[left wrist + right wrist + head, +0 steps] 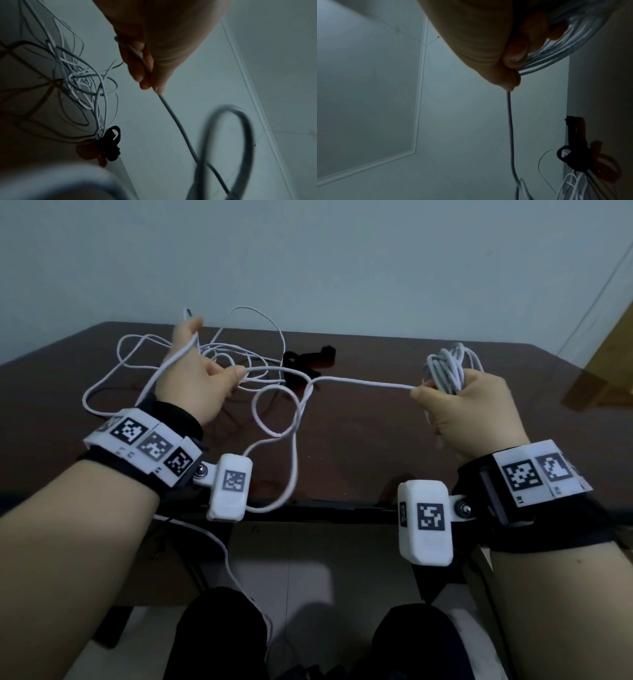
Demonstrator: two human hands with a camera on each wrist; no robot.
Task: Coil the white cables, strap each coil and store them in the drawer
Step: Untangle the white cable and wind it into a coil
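The right hand [469, 409] is clamped on a coil [452, 368] of white cable, thumb and forefinger pinching the strand that leaves it. That strand [359, 381] runs across to the left hand [195, 381], which pinches the cable between thumb and fingers. The hands are well apart above the dark tabletop [376, 433]. Loose cable [219, 354] lies tangled on the tabletop behind the left hand, with black straps [308, 361] just beside the tangle

Dark brown table [376, 419] against a pale blue-grey wall [342, 261].
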